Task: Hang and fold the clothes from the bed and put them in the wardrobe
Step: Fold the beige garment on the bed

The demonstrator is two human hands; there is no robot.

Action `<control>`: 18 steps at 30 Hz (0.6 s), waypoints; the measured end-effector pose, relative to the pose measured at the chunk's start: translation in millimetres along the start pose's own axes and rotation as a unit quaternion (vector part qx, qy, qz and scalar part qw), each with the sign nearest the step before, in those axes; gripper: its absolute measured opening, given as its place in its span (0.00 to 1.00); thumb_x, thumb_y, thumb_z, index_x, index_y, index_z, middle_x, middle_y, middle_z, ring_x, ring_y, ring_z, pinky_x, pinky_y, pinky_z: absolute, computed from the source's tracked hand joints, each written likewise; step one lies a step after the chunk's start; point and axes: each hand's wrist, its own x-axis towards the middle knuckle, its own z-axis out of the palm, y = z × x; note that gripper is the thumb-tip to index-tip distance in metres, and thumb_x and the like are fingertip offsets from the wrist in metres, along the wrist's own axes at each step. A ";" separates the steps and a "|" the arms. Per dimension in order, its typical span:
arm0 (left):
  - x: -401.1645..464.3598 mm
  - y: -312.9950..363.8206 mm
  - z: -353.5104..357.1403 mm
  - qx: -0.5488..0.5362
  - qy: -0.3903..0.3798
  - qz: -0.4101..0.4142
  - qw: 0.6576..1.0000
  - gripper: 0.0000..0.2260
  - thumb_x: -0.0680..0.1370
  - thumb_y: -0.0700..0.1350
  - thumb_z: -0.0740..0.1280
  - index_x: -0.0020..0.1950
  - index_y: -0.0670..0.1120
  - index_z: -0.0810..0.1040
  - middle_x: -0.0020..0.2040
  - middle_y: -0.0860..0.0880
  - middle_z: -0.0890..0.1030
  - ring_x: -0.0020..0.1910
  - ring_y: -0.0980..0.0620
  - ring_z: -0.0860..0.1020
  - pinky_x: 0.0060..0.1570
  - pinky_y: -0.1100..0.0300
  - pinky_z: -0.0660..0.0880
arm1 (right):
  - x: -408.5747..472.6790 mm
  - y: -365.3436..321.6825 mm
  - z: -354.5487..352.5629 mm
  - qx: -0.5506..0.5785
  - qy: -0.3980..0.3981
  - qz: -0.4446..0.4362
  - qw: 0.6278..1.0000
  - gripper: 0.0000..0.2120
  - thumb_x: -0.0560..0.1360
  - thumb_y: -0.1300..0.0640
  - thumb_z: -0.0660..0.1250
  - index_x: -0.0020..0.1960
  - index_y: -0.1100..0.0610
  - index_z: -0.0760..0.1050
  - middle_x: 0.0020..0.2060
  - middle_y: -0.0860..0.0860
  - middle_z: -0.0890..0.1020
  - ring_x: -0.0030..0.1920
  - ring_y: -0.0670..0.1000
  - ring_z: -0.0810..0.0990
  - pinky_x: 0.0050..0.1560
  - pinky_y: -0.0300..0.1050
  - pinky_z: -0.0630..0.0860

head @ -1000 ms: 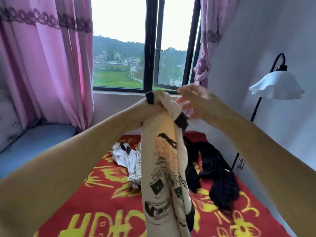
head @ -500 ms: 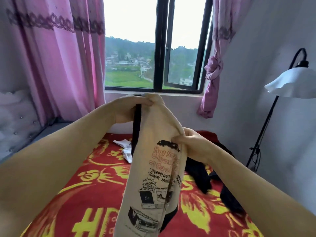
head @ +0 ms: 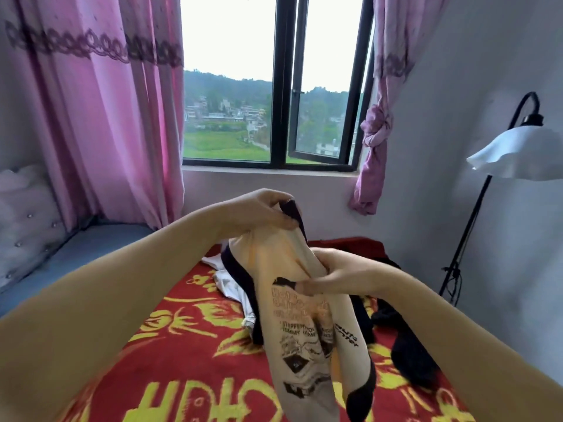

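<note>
Presently, head view: cream printed T-shirt (head: 304,324) held above the bed (head: 189,354). Left hand (head: 262,211) pinches its dark-trimmed top; right hand (head: 332,278), fingers curled, grips mid-cloth. Advice: find both shoulders, shake flat before folding. Dark garments (head: 408,345) await.

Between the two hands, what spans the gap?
In the head view, only the cream printed T-shirt stretches from left hand to right hand.
</note>
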 end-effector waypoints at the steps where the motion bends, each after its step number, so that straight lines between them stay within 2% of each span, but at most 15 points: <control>1: 1.2 4.0 -0.9 0.007 -0.009 0.015 1.000 0.06 0.75 0.38 0.69 0.42 0.48 0.81 0.42 0.50 0.81 0.43 0.52 0.80 0.45 0.58 0.78 | -4.8 2.1 -5.0 0.015 -0.078 0.030 0.996 0.14 0.73 0.50 0.71 0.58 0.46 0.76 0.53 0.45 0.83 0.53 0.46 0.82 0.52 0.40 0.79; 2: 2.4 7.0 -2.6 0.008 -0.015 0.028 0.999 0.06 0.75 0.38 0.69 0.42 0.49 0.82 0.42 0.51 0.82 0.42 0.53 0.80 0.43 0.60 0.77 | -8.3 6.0 -8.2 0.008 -0.136 0.062 0.989 0.12 0.74 0.51 0.71 0.57 0.47 0.76 0.53 0.44 0.83 0.55 0.46 0.81 0.53 0.39 0.77; 4: 5.0 9.3 -10.2 -0.013 -0.007 0.046 0.999 0.07 0.75 0.36 0.69 0.43 0.48 0.82 0.41 0.52 0.82 0.41 0.56 0.80 0.41 0.64 0.77 | -12.8 18.6 -9.6 -0.068 -0.186 0.120 0.973 0.13 0.75 0.53 0.70 0.59 0.49 0.76 0.54 0.43 0.81 0.57 0.46 0.80 0.54 0.37 0.76; 7: 4.5 5.1 -28.4 -0.044 -0.003 0.043 0.998 0.05 0.74 0.36 0.69 0.44 0.46 0.81 0.40 0.52 0.82 0.40 0.56 0.80 0.40 0.65 0.77 | -16.2 32.5 -15.1 -0.158 -0.165 0.159 0.960 0.19 0.74 0.52 0.70 0.64 0.52 0.74 0.58 0.45 0.80 0.59 0.48 0.79 0.59 0.42 0.75; 9: 1.0 -2.3 -39.9 -0.052 -0.001 0.025 0.998 0.04 0.72 0.39 0.72 0.45 0.45 0.81 0.40 0.51 0.82 0.40 0.55 0.79 0.40 0.65 0.77 | -20.2 36.7 -28.0 -0.166 -0.139 0.170 0.961 0.15 0.73 0.52 0.71 0.59 0.52 0.77 0.56 0.48 0.82 0.56 0.49 0.81 0.60 0.46 0.76; 10: -0.6 -7.3 -45.9 -0.064 0.009 0.018 0.998 0.06 0.70 0.41 0.73 0.45 0.45 0.80 0.40 0.51 0.82 0.39 0.55 0.79 0.39 0.65 0.78 | -22.5 38.2 -35.8 -0.167 -0.126 0.173 0.962 0.12 0.73 0.52 0.71 0.56 0.52 0.79 0.54 0.48 0.83 0.55 0.49 0.81 0.60 0.47 0.77; 13: -6.1 -21.0 -66.5 -0.119 0.065 -0.011 0.991 0.13 0.66 0.45 0.74 0.48 0.43 0.80 0.41 0.49 0.82 0.37 0.54 0.81 0.36 0.63 0.79 | -31.2 43.5 -58.4 -0.116 -0.046 0.163 0.979 0.04 0.73 0.53 0.71 0.48 0.50 0.81 0.47 0.47 0.85 0.50 0.50 0.83 0.54 0.45 0.79; 16: -13.1 -31.7 -79.3 -0.118 0.098 -0.037 0.988 0.16 0.67 0.46 0.74 0.52 0.42 0.79 0.42 0.47 0.83 0.37 0.51 0.81 0.36 0.61 0.80 | -37.8 47.7 -77.5 0.014 0.084 0.105 0.991 0.09 0.74 0.55 0.71 0.51 0.59 0.79 0.42 0.53 0.83 0.41 0.52 0.82 0.43 0.43 0.78; 18: -17.4 -35.3 -81.3 -0.094 0.125 -0.050 0.986 0.17 0.68 0.48 0.74 0.53 0.42 0.79 0.41 0.48 0.84 0.37 0.51 0.82 0.35 0.61 0.80 | -40.3 47.9 -84.5 0.051 0.157 0.066 0.984 0.14 0.73 0.53 0.71 0.52 0.61 0.77 0.41 0.53 0.81 0.39 0.51 0.78 0.41 0.44 0.75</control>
